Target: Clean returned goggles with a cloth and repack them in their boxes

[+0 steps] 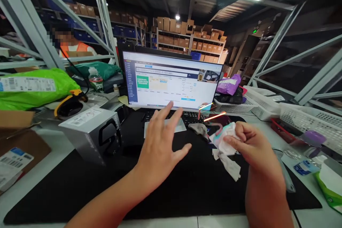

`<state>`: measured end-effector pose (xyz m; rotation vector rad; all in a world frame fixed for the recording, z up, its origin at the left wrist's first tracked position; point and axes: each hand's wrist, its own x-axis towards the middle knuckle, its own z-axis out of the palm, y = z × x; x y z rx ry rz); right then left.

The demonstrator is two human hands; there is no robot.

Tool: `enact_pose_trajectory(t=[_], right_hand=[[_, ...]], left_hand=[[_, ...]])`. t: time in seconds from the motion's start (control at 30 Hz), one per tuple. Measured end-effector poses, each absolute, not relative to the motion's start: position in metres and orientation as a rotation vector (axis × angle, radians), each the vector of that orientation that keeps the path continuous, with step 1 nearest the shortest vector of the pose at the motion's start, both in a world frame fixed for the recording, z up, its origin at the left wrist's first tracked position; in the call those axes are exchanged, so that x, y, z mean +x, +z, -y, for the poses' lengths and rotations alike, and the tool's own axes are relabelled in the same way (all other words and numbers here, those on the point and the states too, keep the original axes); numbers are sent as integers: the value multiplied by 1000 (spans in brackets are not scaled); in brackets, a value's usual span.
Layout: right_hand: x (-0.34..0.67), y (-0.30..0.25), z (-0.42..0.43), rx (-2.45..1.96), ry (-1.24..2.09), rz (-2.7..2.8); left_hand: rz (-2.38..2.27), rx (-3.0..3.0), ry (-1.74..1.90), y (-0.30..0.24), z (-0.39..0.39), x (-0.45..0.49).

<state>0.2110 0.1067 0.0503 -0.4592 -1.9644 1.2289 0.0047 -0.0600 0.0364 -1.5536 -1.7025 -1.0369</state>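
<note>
With its fingers spread, my left hand point(162, 139) hovers over the black desk mat point(171, 188), holding nothing. Behind its fingers lie a shallow white tray-like box point(179, 125) and a dark keyboard point(192, 117). My right hand point(248, 142) pinches a crumpled white tissue-like wad point(223, 139) between thumb and fingers; teal and pink show on it. Whether the wad wraps something, I cannot tell. Below it hangs or lies a whitish strip point(231, 165), and a grey crumpled piece point(199, 129) rests to its left. A grey product box point(91, 135) stands left of my left hand.
A lit monitor point(171, 82) stands ahead. On the left are a scanner with yellow trim point(70, 104), a green parcel bag point(32, 87) and an open carton point(18, 142). White baskets point(307, 124) and a bottle point(310, 166) are at right. Behind the frame, a person in an orange vest point(76, 48).
</note>
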Motion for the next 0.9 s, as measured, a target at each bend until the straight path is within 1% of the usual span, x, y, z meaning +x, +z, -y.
enact_pose_trajectory(t=[0.1, 0.2, 0.5, 0.67, 0.77, 0.9], right_hand=[[190, 46, -98, -469, 1130, 1678], [164, 37, -81, -427, 1119, 1625], [133, 0, -46, -397, 974, 1663], [133, 2, -47, -354, 974, 1886], [137, 8, -49, -331, 961, 2020], [144, 15, -51, -347, 942, 2002]], left_hand=[[1762, -1494, -1050, 26, 53, 12], [1806, -1627, -978, 14, 45, 20], [1743, -1473, -946, 2, 36, 31], [1716, -1424, -903, 0, 35, 26], [1729, -1459, -957, 1, 34, 21], [1699, -1562, -1062, 5, 33, 18]])
